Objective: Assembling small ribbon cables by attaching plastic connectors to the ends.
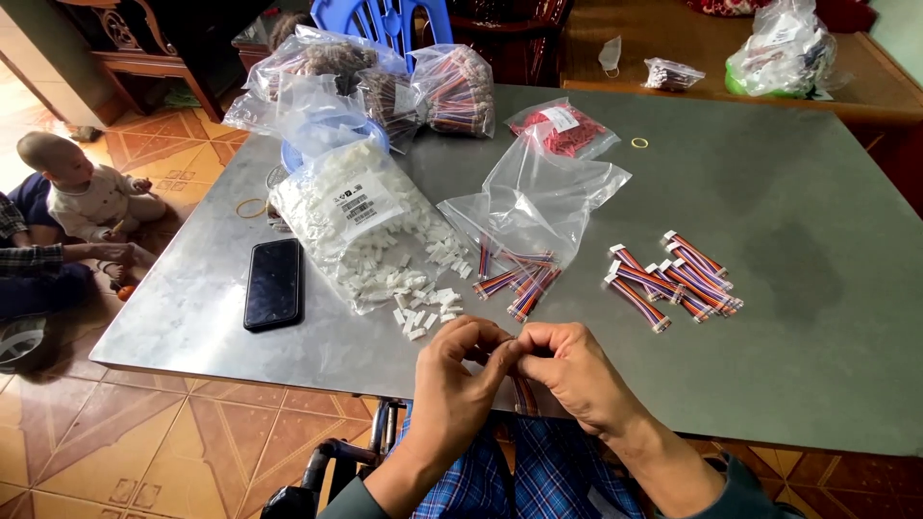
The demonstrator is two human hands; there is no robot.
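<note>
Both hands meet at the near table edge: left hand [460,370] and right hand [567,370] pinch a striped wire bundle [522,392] between closed fingertips. White plastic connectors [423,312] spill from a bag [361,221] just ahead, beside a phone [273,283].

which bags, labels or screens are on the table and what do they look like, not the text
Bag of white connectors: table's left centre, clear plastic, spilling open, with a white rectangular label.
Phone: left of that bag, flat black rectangle, screen dark.
Open clear bag: centre, nearly empty, striped wire bundles at its mouth.
Small bag of red parts: behind it, clear, white label.
Bags of wire bundles: far left edge, clear.
</note>
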